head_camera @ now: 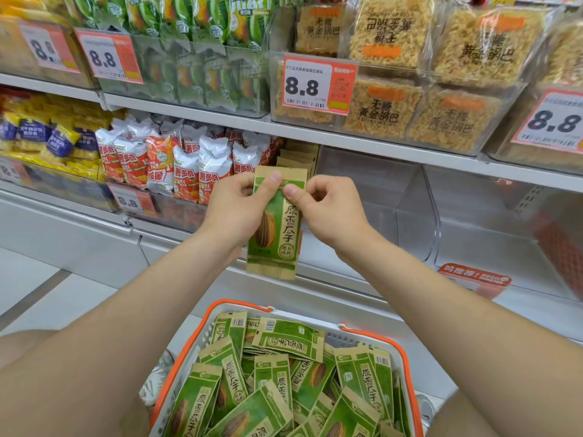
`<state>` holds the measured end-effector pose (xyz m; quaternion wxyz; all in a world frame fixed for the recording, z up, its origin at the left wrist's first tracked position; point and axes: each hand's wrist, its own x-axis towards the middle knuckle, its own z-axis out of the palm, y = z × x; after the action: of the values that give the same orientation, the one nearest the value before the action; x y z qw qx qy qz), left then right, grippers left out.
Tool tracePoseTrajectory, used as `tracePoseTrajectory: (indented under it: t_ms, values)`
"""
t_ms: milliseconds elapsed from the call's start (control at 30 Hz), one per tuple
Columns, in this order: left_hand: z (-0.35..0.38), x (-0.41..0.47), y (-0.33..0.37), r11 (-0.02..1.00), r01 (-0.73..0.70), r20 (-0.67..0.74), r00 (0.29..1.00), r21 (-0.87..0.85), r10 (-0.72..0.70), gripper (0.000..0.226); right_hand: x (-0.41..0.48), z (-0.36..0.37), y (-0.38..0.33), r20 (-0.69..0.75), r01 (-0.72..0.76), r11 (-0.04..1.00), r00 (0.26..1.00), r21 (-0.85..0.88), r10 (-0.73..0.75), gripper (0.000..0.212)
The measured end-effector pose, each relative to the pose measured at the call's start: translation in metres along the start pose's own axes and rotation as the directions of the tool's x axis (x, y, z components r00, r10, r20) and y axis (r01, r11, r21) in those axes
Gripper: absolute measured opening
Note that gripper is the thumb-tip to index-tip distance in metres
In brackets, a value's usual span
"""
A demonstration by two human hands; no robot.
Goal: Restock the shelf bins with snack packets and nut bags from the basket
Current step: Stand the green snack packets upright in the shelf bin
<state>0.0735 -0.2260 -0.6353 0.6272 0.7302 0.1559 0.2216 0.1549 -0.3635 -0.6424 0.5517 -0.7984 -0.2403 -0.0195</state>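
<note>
I hold a green and tan sunflower seed packet [273,234] upright in front of the middle shelf. My left hand [235,209] grips its upper left side, and my right hand [328,209] pinches its top right edge. Behind it, a few matching packets [299,157] stand at the left end of a clear shelf bin [403,197]. Below my arms sits a white basket with an orange rim [372,337], filled with several more of the same packets [284,383].
Left of the clear bin, a bin holds red and white snack bags [176,165], then yellow and purple packets [47,137]. The upper shelf carries green packets [195,23] and rice-crust blocks [410,74] behind 8.8 price tags. Another clear bin [504,228] stands at right.
</note>
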Motion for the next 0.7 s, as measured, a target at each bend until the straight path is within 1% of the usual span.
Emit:
tracePoseTrajectory:
  t_ms: [67,100,133,200,233,267,300,367,433,467,500,567,633,700]
  values:
    - [-0.002,0.006,-0.001,0.997,0.052,0.018,0.998,0.056,-0.053,0.051,0.005,-0.003,-0.003,-0.101,0.108,0.989,0.988,-0.103,-0.118,0.043]
    - [-0.003,0.009,-0.002,0.993,0.075,0.023,0.997,0.094,-0.078,0.052,0.007,-0.005,-0.004,-0.161,0.157,0.976,0.97,-0.15,-0.181,0.043]
    - [-0.004,0.01,-0.004,0.985,0.093,0.024,0.995,0.149,-0.098,0.045,0.01,-0.008,-0.004,-0.223,0.197,0.964,0.946,-0.177,-0.234,0.042]
    - [-0.009,0.012,-0.009,0.934,0.069,0.029,0.996,0.351,-0.084,0.022,0.015,-0.014,0.0,-0.325,0.234,0.956,0.903,-0.176,-0.281,0.041]
    - [-0.012,0.013,-0.012,0.88,0.031,0.062,0.996,0.474,-0.068,0.017,0.018,-0.016,0.004,-0.347,0.235,0.956,0.894,-0.173,-0.283,0.042]
    - [-0.016,0.013,-0.014,0.804,-0.023,0.116,0.992,0.594,-0.058,0.022,0.021,-0.018,0.008,-0.347,0.235,0.955,0.894,-0.179,-0.285,0.042]
    - [-0.018,0.013,-0.016,0.713,-0.075,0.166,0.984,0.698,-0.059,0.029,0.024,-0.019,0.014,-0.332,0.231,0.953,0.899,-0.195,-0.286,0.041]
    - [-0.021,0.014,-0.021,0.531,-0.144,0.214,0.974,0.835,-0.072,0.04,0.028,-0.019,0.023,-0.272,0.214,0.948,0.922,-0.235,-0.275,0.04]
    - [-0.021,0.013,-0.024,0.37,-0.182,0.23,0.969,0.911,-0.088,0.043,0.033,-0.013,0.034,-0.176,0.164,0.944,0.959,-0.287,-0.22,0.04]
    - [-0.021,0.012,-0.025,0.316,-0.193,0.233,0.968,0.929,-0.093,0.043,0.036,-0.009,0.041,-0.124,0.123,0.945,0.978,-0.303,-0.167,0.039]
    - [-0.02,0.012,-0.027,0.285,-0.203,0.238,0.967,0.937,-0.093,0.044,0.038,-0.004,0.049,-0.074,0.07,0.95,0.993,-0.305,-0.097,0.038]
    - [-0.021,0.013,-0.028,0.281,-0.215,0.248,0.965,0.935,-0.089,0.045,0.042,0.007,0.06,0.014,-0.019,0.956,1.0,-0.292,0.024,0.033]
    - [-0.02,0.015,-0.029,0.298,-0.232,0.263,0.962,0.926,-0.069,0.043,0.045,0.014,0.063,0.041,-0.055,0.953,0.997,-0.297,0.07,0.025]
    - [-0.021,0.016,-0.03,0.303,-0.24,0.269,0.961,0.922,-0.056,0.042,0.047,0.018,0.06,0.046,-0.063,0.948,0.996,-0.313,0.081,0.02]
